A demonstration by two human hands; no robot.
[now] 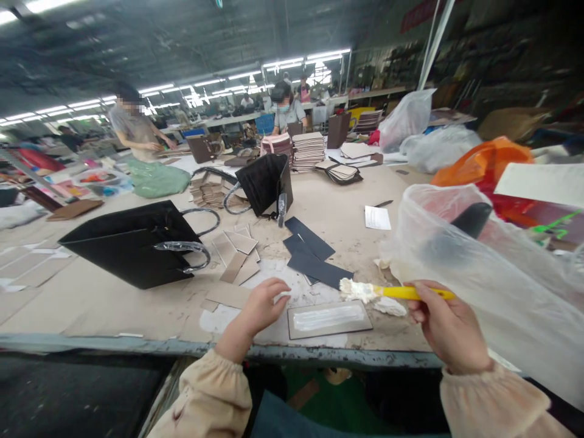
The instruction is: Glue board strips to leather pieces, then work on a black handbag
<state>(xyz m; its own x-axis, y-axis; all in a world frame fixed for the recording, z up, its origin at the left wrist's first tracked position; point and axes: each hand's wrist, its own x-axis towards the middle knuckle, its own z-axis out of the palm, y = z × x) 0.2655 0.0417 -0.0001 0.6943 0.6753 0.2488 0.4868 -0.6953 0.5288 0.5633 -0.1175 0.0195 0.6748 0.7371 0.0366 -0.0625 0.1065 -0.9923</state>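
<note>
My right hand (449,325) grips the yellow handle of a glue brush (395,293), its bristle end caked in thick white paste and pointing left. Below the bristles a rectangular beige panel (296,331) with a dark edge lies flat near the table's front edge, streaked lengthwise with white glue. My left hand (264,305) hovers just left of this panel, fingers loosely curled, with a gap between thumb and forefinger and nothing seen between them. Dark rectangular panels (319,267) overlap behind it. Beside them lie several beige panels (241,243).
Two black handbags with wrapped handles, one left (132,243) and one farther back (262,185), stand on the table (150,313). A clear plastic bag (456,267) bulges at right. Stacked panels (308,152) stand behind, near a seated co-worker (289,112). Another person (134,131) stands at left.
</note>
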